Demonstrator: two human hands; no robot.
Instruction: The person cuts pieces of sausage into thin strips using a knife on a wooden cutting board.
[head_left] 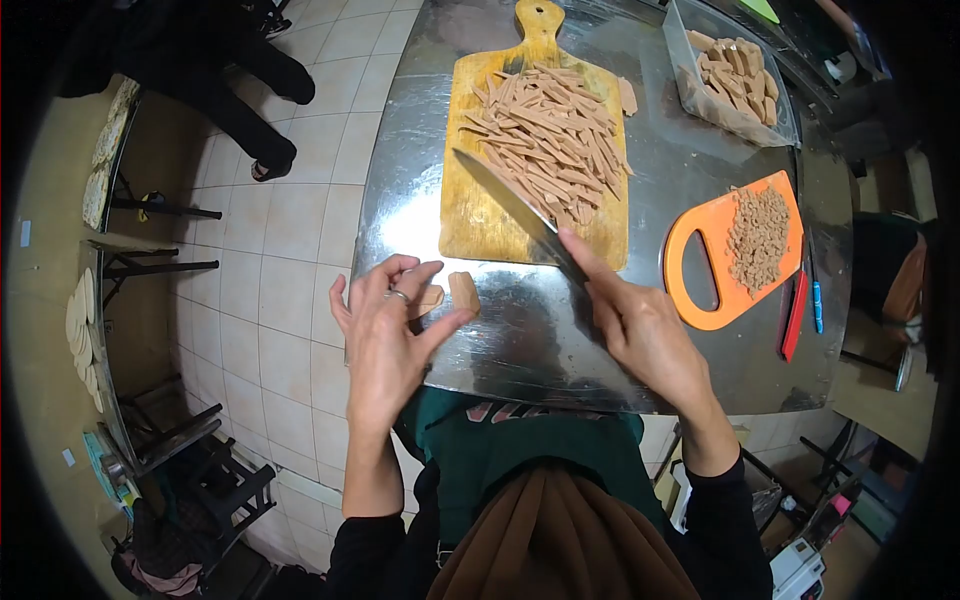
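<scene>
My right hand [645,325] is closed round the handle of a kitchen knife [510,200], the index finger laid along its top. The blade slants up and left over a wooden cutting board [465,230]. On that board lies a heap of thin pinkish-brown strips [550,130], which look like sliced processed meat. My left hand [385,325] is open at the table's near left, thumb and fingers apart. Between and beside its fingers are two blocky pieces of the same stuff, one piece [464,292] in full view and another piece [428,300] partly covered by the fingers.
A clear plastic tub [715,115] holds more chunks at the back right. Finely diced bits [758,235] sit on an orange cutting board [690,300]. Beside it lie a red-handled tool [794,318] and a blue-handled one [817,305]. A person [235,80] stands beyond the metal table [400,180].
</scene>
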